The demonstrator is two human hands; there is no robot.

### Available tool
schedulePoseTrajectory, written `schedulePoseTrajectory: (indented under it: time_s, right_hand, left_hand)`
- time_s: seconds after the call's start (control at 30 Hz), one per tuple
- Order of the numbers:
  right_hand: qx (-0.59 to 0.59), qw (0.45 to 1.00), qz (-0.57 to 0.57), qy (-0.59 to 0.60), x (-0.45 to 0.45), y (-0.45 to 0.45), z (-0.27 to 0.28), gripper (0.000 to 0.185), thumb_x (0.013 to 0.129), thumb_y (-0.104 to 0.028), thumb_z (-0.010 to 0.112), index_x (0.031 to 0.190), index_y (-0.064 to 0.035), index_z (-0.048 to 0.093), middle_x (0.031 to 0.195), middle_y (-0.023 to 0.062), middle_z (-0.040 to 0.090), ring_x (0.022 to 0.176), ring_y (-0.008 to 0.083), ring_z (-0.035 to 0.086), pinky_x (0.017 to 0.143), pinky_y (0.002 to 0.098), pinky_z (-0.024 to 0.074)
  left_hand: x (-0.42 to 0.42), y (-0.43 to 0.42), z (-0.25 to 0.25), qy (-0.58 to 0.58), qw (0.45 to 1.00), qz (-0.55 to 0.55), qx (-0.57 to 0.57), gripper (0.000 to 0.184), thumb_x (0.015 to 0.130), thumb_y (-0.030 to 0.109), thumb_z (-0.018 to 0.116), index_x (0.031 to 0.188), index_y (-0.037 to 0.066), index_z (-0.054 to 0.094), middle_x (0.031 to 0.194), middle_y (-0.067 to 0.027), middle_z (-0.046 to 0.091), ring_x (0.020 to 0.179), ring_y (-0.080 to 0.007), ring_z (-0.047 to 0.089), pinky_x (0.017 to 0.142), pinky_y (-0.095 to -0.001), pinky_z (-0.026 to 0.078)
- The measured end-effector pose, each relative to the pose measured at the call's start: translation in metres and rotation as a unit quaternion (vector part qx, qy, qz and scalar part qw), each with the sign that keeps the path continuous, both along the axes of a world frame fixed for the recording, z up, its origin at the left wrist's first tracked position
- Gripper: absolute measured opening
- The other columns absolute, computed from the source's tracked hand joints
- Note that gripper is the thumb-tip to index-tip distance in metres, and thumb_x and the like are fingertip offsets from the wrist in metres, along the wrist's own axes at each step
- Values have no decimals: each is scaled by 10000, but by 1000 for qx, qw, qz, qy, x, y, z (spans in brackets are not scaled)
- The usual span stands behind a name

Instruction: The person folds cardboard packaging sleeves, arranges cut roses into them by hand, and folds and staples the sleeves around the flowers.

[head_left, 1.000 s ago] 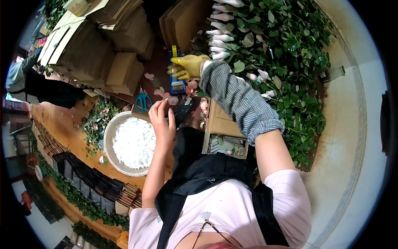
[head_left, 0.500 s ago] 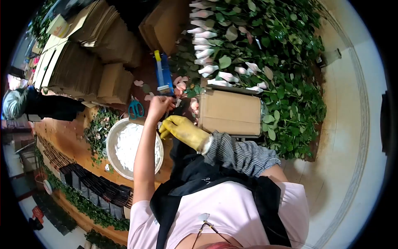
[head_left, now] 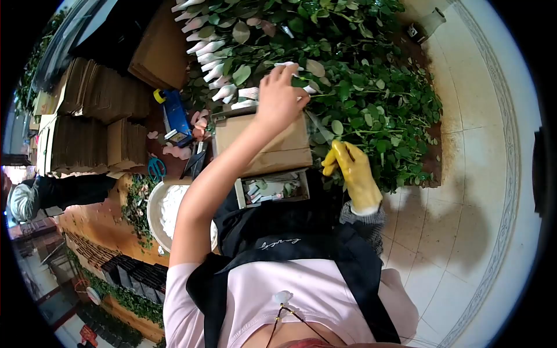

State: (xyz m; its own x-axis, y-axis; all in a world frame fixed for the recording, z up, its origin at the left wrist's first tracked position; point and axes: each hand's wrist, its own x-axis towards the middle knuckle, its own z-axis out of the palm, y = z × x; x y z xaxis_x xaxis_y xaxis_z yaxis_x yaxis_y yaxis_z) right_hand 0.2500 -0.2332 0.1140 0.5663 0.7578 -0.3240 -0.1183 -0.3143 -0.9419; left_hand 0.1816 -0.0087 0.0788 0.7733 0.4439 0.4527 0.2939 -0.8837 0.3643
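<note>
My left hand [head_left: 279,100], bare, reaches over the far edge of the cardboard-topped box [head_left: 284,145], its thumb apart from its fingers, among pale pink roses in white sleeves [head_left: 223,93]. Nothing held shows in it. To the right of the box, my right hand [head_left: 354,174] in a yellow glove is closed, fingertips together, beside green rose leaves [head_left: 371,127]. A faint translucent streak runs up-left from its fingertips; what it holds is too unclear to name. Below the cardboard, an open compartment [head_left: 272,190] contains small scraps.
Left are a blue tape dispenser [head_left: 176,116], teal scissors [head_left: 156,169], a basin of white sleeves [head_left: 168,206], partly behind my left arm, and cardboard stacks [head_left: 87,142]. Another person [head_left: 64,194] is at far left. A glass bottle [head_left: 428,26] stands top right.
My hands were together near the dispenser; my left hand has moved right, over the roses, and my gloved right hand right, beyond the box. The view has shifted right.
</note>
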Motion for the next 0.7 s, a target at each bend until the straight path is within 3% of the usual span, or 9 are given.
schedulePoseTrajectory:
  time_s: [0.03, 0.1, 0.13, 0.23, 0.33, 0.37, 0.43, 0.6, 0.7]
  right_hand:
    - [9, 999, -36, 32, 6, -1, -16, 371, 1043, -301, 572, 842, 6, 625, 763, 74, 650, 631, 136, 587, 634, 282, 470]
    - [19, 997, -45, 66, 7, -9, -31, 376, 1040, -311, 578, 853, 12, 622, 757, 75, 644, 615, 139, 574, 632, 286, 467]
    - [9, 994, -57, 94, 5, -12, -32, 374, 1041, -316, 579, 859, 8, 621, 755, 76, 641, 606, 144, 567, 637, 285, 467]
    - [51, 985, -66, 153, 5, -25, -60, 347, 1052, -306, 557, 895, -6, 632, 780, 79, 653, 635, 160, 591, 690, 305, 491]
    - [16, 998, 5, 59, 7, -29, -48, 328, 1069, -288, 513, 962, -1, 630, 833, 81, 662, 749, 178, 619, 755, 315, 497]
    - [-20, 999, 46, 20, 9, -29, -46, 317, 1074, -280, 498, 992, -1, 625, 865, 85, 667, 787, 183, 625, 770, 312, 495]
    - [13, 992, 123, -28, 9, -35, -42, 280, 1077, -253, 480, 1034, -8, 608, 936, 101, 676, 828, 177, 632, 795, 306, 490]
    - [2, 987, 159, 36, 13, -60, -132, 294, 1055, -315, 546, 1026, -31, 621, 905, 56, 675, 753, 139, 625, 678, 284, 489]
    - [-18, 998, 48, 31, -3, -52, -195, 316, 1032, -339, 584, 1000, -30, 638, 883, 63, 694, 690, 141, 626, 626, 288, 497]
  left_hand:
    - [21, -6, -20, 105, 993, 23, 41, 336, 779, 318, 810, 1092, 204, 772, 1525, -127, 420, 1379, -359, 389, 1088, -537, 356]
    - [42, -20, -46, 132, 970, 96, 181, 766, 737, 368, 843, 1433, 255, 545, 1570, -165, 345, 1406, -355, 365, 1116, -537, 337]
    - [42, -23, -36, 174, 961, 113, 184, 1035, 717, 411, 856, 1576, 272, 294, 1598, -187, 286, 1428, -354, 338, 1130, -534, 327]
    - [28, -28, -27, 139, 978, 69, 138, 758, 753, 341, 812, 1421, 160, 502, 1384, -211, 511, 1245, -353, 528, 1071, -501, 402]
    - [-7, -61, 35, 295, 915, -92, -261, 607, 759, 366, 777, 1196, -27, 623, 1207, -259, 584, 1177, -371, 562, 1064, -458, 421]
    - [-15, -72, -27, 205, 958, -141, -145, 697, 739, 429, 795, 1196, -62, 608, 1232, -245, 582, 1226, -377, 526, 1090, -471, 397]
    - [-20, -85, -40, 233, 965, -111, 35, 806, 697, 530, 810, 1234, -38, 612, 1281, -193, 577, 1298, -358, 457, 1131, -497, 342]
    - [1, -97, -60, 260, 962, -56, 64, 216, 719, 293, 703, 860, 142, 769, 1024, -11, 699, 1090, -226, 578, 938, -379, 418]
    - [8, -98, -70, 252, 963, -61, 73, 142, 742, 248, 661, 790, 170, 770, 924, 6, 712, 998, -213, 608, 905, -360, 420]
